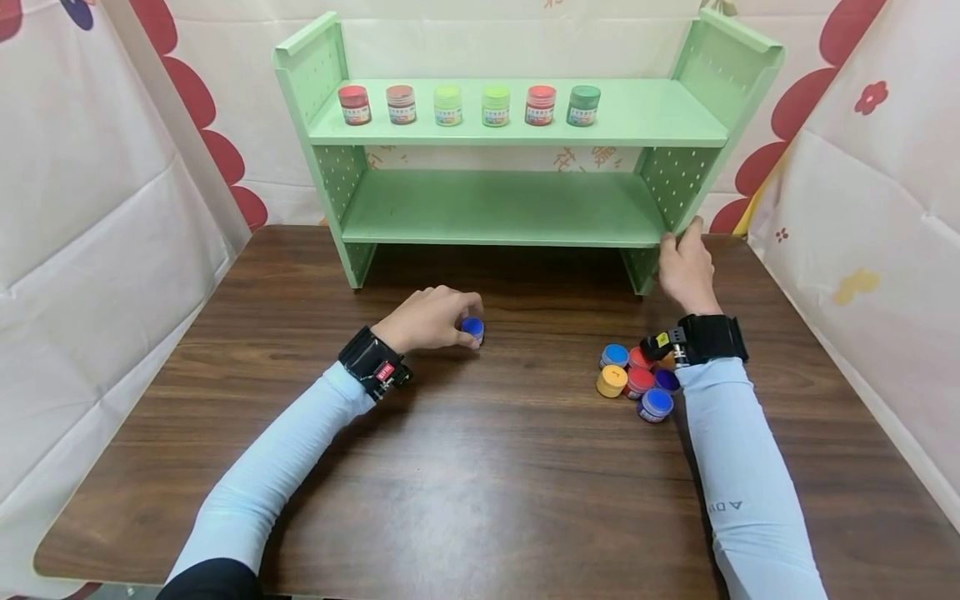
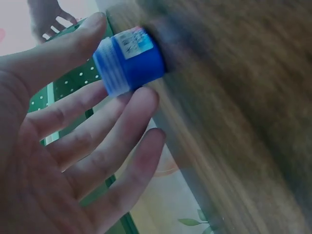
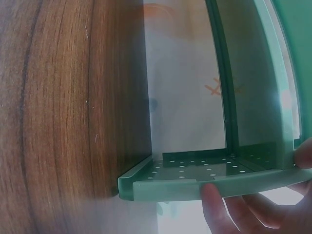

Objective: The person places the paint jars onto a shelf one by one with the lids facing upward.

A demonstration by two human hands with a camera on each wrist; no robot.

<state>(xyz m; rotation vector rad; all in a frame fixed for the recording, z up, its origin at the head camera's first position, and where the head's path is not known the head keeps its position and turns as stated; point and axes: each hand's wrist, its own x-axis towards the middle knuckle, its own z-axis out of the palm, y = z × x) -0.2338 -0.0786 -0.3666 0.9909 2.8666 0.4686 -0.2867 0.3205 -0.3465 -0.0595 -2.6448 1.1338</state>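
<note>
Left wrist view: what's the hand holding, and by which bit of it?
The left hand holds a small blue jar by the sides of its lid.

Fourteen jars [image 1: 495, 106] show, with two hands [image 1: 426, 320], one shelf unit [image 1: 502, 206], one table [image 1: 450, 467].

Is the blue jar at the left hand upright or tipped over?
Upright: the blue jar at the left hand shows its lid on top in the head view.
</note>
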